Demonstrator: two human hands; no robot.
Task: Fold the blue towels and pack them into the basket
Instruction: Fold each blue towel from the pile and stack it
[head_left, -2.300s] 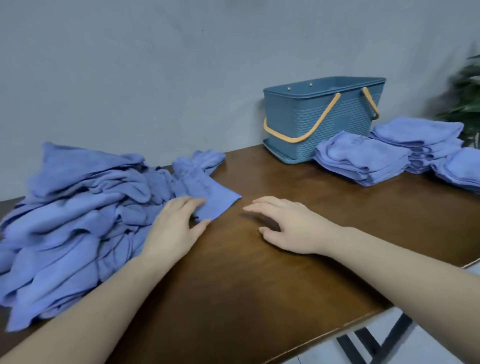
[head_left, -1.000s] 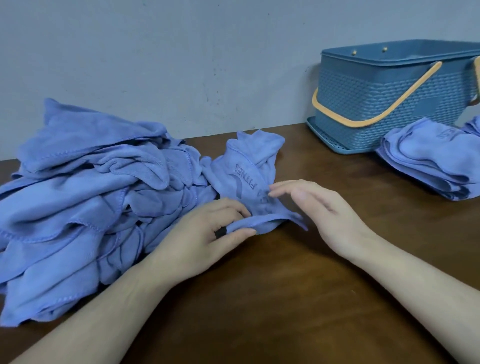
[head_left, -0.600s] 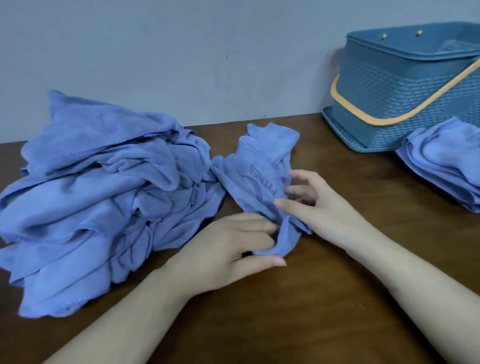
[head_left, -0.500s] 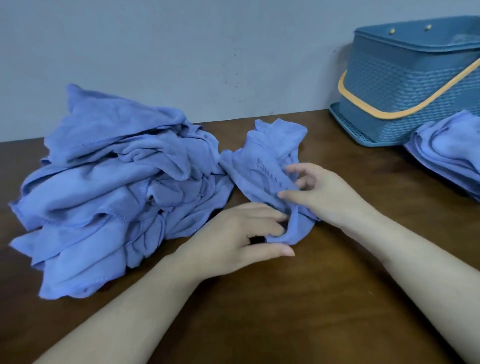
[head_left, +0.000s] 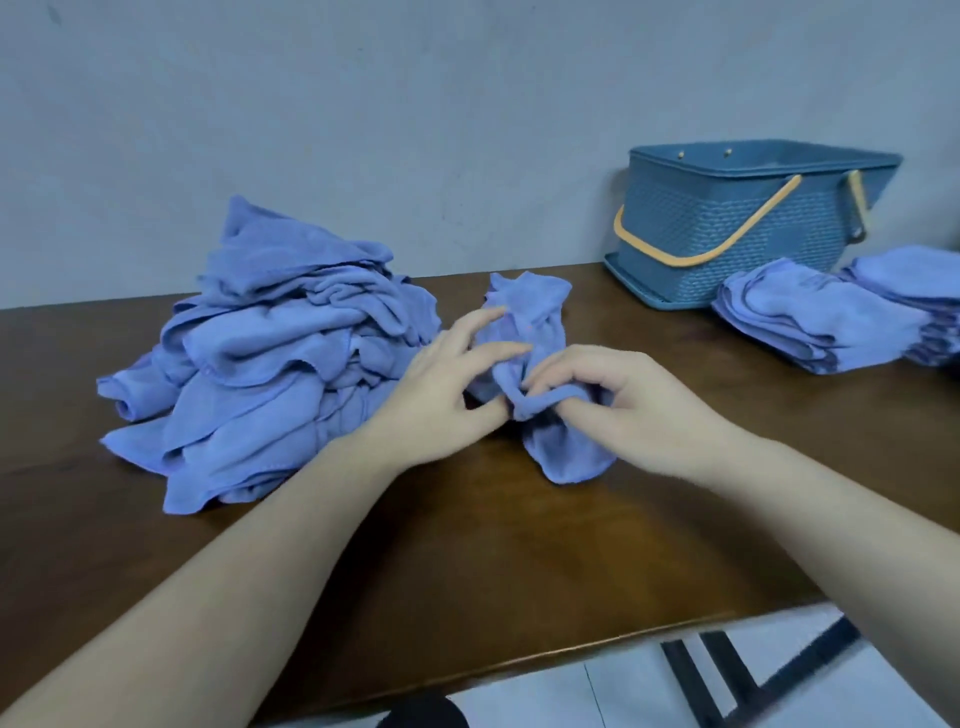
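Single blue towel lies crumpled near the middle of the desk, apart from the basket and just beside the loose heap of unfolded towels toward the desk's left edge. Right hand: grip narrow, thumb and curled fingers pinching a rolled edge of the towel. Left hand: fingers mostly straight and spread, tips touching the cloth next to that pinch; thumb seems to press at the bunched edge, but whether it truly clamps I cannot tell. Basket stands at the far right of the desk against the wall, handle down; its inside is not visible from here. Two piles of folded towels sit in front of it near the right edge. Judged stage: sorting out an edge or corner before spreading the towel flat; no fold made yet on this piece. Risks as I read them: the towel's far end lies close against the heap, so a pull toward the near edge could drag neighbouring cloths along or topple the pile. The pinched edge is twisted into a roll; if it is not shaken out, the fold will likely come out lopsided. With only one firm hold, the cloth may slip and bunch again when lifted.
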